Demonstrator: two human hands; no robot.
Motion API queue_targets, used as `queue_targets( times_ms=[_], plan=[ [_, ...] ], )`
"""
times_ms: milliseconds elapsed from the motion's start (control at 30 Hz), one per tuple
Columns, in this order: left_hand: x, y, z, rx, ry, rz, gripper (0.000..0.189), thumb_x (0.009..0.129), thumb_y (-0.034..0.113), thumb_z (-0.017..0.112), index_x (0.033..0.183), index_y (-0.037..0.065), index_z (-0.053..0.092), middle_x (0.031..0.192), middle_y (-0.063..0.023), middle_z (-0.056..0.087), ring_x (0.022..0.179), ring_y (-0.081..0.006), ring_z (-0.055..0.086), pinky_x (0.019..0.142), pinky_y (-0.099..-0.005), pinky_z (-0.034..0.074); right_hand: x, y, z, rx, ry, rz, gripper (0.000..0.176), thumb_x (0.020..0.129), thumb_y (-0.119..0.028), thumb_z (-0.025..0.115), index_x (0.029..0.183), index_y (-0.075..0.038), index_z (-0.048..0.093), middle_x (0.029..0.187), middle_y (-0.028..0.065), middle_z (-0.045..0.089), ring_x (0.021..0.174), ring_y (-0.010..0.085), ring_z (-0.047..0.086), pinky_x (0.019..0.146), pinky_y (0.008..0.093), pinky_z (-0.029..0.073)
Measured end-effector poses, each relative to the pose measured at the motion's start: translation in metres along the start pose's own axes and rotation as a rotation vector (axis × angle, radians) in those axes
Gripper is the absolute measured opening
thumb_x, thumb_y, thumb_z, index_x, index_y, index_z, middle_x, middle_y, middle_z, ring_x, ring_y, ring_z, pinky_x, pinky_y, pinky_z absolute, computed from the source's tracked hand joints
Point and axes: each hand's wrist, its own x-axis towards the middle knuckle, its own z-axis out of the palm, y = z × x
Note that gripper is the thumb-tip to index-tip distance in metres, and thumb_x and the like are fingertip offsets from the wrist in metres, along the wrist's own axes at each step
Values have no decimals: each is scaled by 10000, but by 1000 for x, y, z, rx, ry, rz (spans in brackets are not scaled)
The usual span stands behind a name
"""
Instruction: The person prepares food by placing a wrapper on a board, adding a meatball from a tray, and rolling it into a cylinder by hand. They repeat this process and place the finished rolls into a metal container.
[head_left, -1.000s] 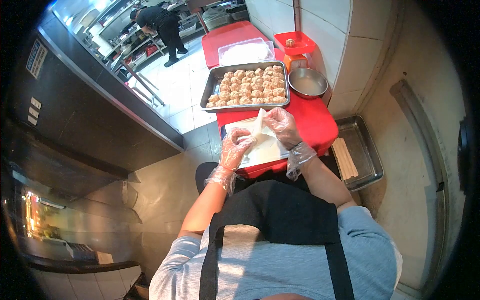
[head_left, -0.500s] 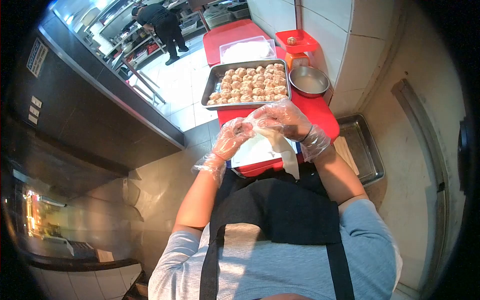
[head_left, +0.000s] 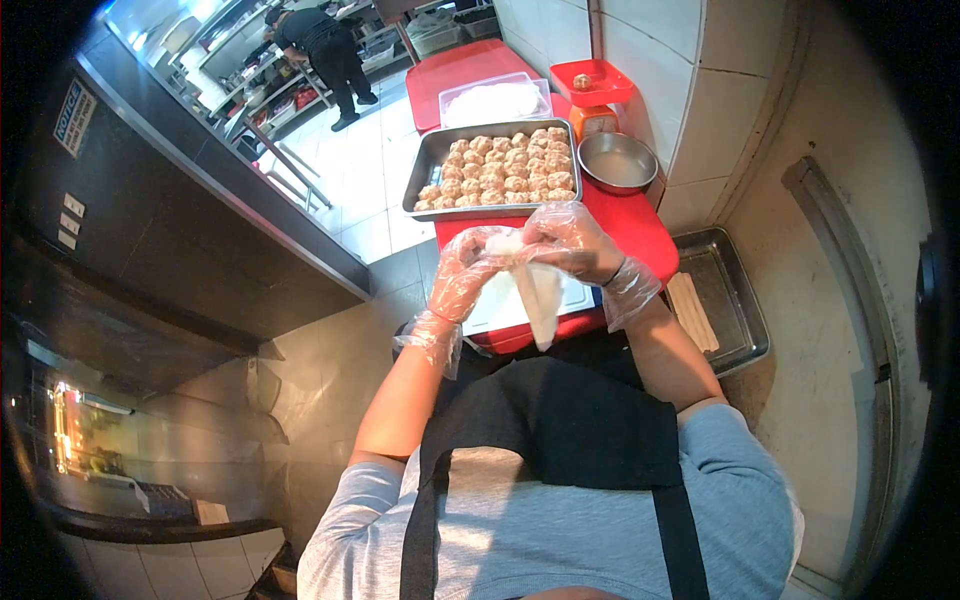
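Observation:
Both hands wear clear plastic gloves. My left hand (head_left: 463, 273) and my right hand (head_left: 572, 243) are raised together above the red table (head_left: 640, 240), both gripping the top of a thin white wrapper sheet (head_left: 538, 290) that hangs down between them. Below the sheet lies a stack of white wrappers (head_left: 500, 300) on a dark tray. Beyond the hands stands a metal tray (head_left: 425, 170) filled with several rows of browned meatballs (head_left: 500, 172).
A steel bowl (head_left: 617, 162) and a red scale (head_left: 594, 88) carrying one ball stand at the back right, a lidded white container (head_left: 492, 102) behind the tray. A metal tray with pale sticks (head_left: 735, 300) sits low on the right. Another person (head_left: 325, 45) works far back.
The sheet has been lifted off the stack and gathered. My hands rose and came closer together, and the sheet now hangs shorter and bunched between them.

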Motion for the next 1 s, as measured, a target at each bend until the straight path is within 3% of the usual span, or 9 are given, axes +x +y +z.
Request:
queue_targets(
  times_ms=[133, 167, 200, 300, 400, 600, 800, 900, 1000],
  plan=[
    [5, 7, -11, 25, 15, -87, 182, 793, 93, 753, 892, 43, 608, 908, -22, 602, 830, -104, 556, 753, -261, 471, 2, 2, -8, 175, 60, 156, 276, 837, -277, 681, 862, -6, 634, 793, 123, 620, 805, 228, 607, 736, 347, 455],
    [5, 9, -10, 61, 56, -82, 168, 801, 94, 744, 880, 43, 605, 875, -18, 586, 796, -103, 539, 726, -259, 469, 3, 5, -5, 111, 118, 83, 253, 878, -269, 629, 908, -18, 643, 805, 159, 638, 764, 305, 632, 707, 395, 477],
    [8, 16, -11, 220, 88, -77, 146, 818, 87, 722, 882, 29, 604, 892, -33, 608, 828, -113, 568, 755, -255, 468, 6, 3, -5, 19, 139, 94, 241, 875, -262, 639, 895, -22, 645, 796, 156, 638, 765, 311, 628, 705, 387, 474],
    [13, 14, -12, 24, 154, -31, 246, 848, 89, 692, 1047, 6, 574, 1010, -84, 619, 931, -153, 599, 858, -278, 476, 14, -3, -6, -285, 183, 64, 208, 879, -245, 645, 876, -38, 668, 802, 153, 655, 767, 352, 620, 691, 403, 472],
    [14, 15, -7, -60, 144, -27, 393, 855, 88, 686, 1196, -1, 513, 1138, -125, 590, 1023, -185, 592, 929, -309, 473, 17, 5, -5, -536, 136, 89, 284, 927, -330, 556, 990, -85, 685, 894, 139, 675, 857, 323, 651, 738, 441, 485],
    [15, 13, 5, -150, 145, 99, 532, 845, 97, 676, 1324, 36, 451, 1227, -113, 535, 1125, -207, 542, 988, -328, 440, 21, 0, -11, -114, 130, 119, 275, 916, -294, 586, 983, -48, 688, 989, 123, 687, 907, 297, 653, 829, 389, 489],
    [19, 15, -7, 91, 98, -9, 239, 835, 54, 666, 1063, 28, 599, 1045, -59, 618, 967, -139, 571, 876, -275, 446, 22, -1, -5, 222, 183, 272, 248, 900, -240, 626, 958, -5, 675, 908, 90, 680, 860, 179, 632, 804, 317, 479],
    [21, 5, -8, -6, 181, -11, 106, 844, 58, 660, 940, 37, 621, 946, -34, 638, 902, -120, 576, 851, -260, 441, 20, -1, -3, 350, 196, 367, 247, 900, -243, 633, 945, -4, 675, 873, 69, 669, 824, 140, 605, 782, 292, 473],
    [23, -2, -14, 103, 199, 50, 175, 849, 97, 665, 998, 9, 647, 922, -38, 662, 847, -115, 592, 791, -267, 468, 20, -4, -5, 332, 190, 354, 243, 891, -245, 647, 928, -6, 668, 841, 46, 629, 785, 121, 565, 732, 274, 463]
  ],
)
